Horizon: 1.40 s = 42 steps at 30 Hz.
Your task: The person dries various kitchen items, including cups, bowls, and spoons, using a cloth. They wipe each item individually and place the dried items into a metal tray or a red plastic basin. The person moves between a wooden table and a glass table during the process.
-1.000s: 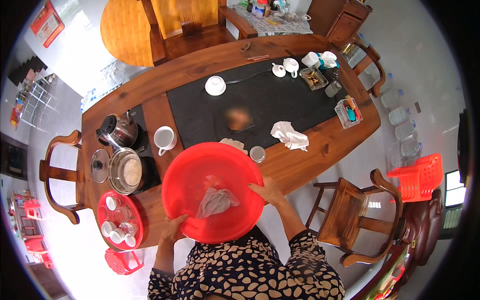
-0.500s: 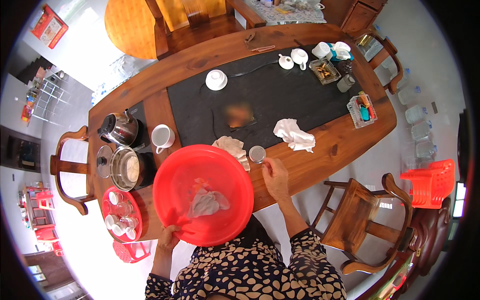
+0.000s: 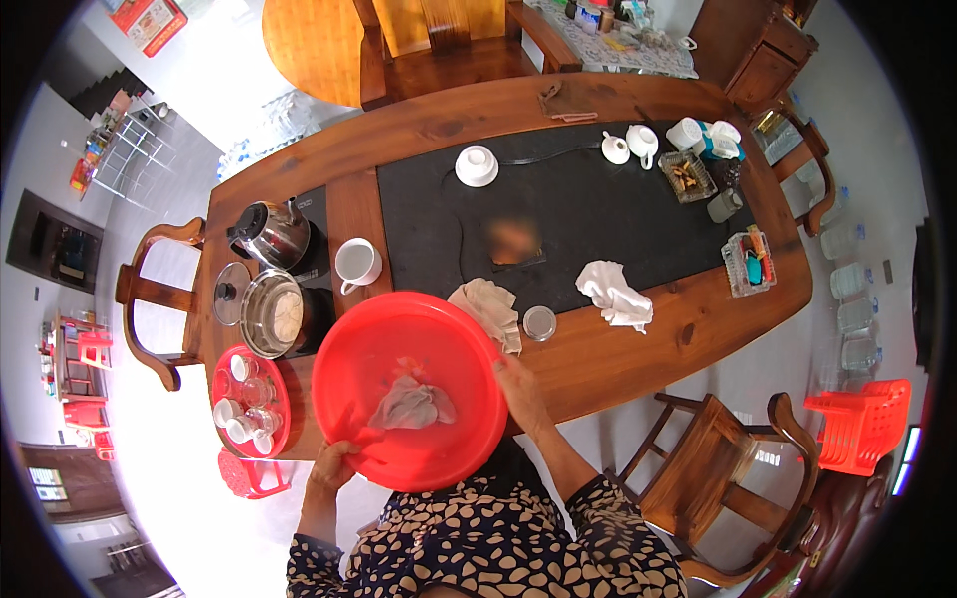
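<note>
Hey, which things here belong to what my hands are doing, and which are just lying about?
Seemingly in use:
- red basin, with your left hand and right hand at its rim
- greyish cloth inside it

Apparently just lying about:
- white mug
- kettle
- crumpled white cloth
- white teapot

My round red basin [image 3: 364, 334], wide and smooth-rimmed, sits before me at six o'clock, overlapping the near edge of the desk [image 3: 688, 314]; I can't tell whether it rests there. My left hand [image 3: 334, 463] grips its rim at about half past seven, and my right hand [image 3: 518, 389] meets it near three. Inside, a greyish-white cloth [image 3: 414, 404] lies crumpled in a loose heap, just off centre toward six, well clear of the rim.
</note>
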### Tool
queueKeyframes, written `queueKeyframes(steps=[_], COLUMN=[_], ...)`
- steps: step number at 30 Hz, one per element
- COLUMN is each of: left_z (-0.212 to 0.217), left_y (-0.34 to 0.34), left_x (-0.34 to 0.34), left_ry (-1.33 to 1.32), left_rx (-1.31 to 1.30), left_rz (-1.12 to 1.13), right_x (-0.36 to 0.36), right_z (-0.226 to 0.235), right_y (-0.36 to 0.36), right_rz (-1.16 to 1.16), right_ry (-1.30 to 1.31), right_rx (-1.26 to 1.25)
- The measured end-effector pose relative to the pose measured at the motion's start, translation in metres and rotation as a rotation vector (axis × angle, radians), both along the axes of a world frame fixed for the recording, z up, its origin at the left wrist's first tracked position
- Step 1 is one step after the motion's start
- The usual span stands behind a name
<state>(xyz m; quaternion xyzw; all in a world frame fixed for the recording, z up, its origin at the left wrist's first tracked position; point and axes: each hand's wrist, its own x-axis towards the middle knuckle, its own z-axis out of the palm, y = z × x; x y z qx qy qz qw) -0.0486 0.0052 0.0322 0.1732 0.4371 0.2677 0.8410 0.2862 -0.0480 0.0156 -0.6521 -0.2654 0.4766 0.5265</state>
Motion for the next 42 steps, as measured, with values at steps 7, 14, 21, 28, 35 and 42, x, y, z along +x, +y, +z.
queueKeyframes(steps=[7,14,21,28,35,42], left_z=[-0.004,-0.012,0.015,0.076,0.106,0.124], left_y=[-0.001,0.004,0.005,0.000,-0.019,-0.054], left_x=[0.001,-0.018,-0.042,-0.079,-0.141,-0.209], left_ry=[-0.064,-0.037,-0.094,-0.127,-0.127,0.020], left_rx=[0.082,0.090,0.142,0.190,0.230,0.168], left_rz=[0.026,0.037,0.029,0.152,0.217,0.525], right_x=[-0.008,-0.023,-0.045,-0.085,-0.146,-0.222], right_z=[-0.003,0.007,0.025,0.080,0.124,0.150], right_y=[-0.002,-0.009,-0.009,0.009,0.022,0.072], right_rz=[0.123,0.024,0.002,0.080,0.120,0.405], right_ry=[0.069,0.085,-0.048,-0.178,-0.130,-0.084], right_rx=[0.097,0.024,0.096,0.036,0.216,0.168])
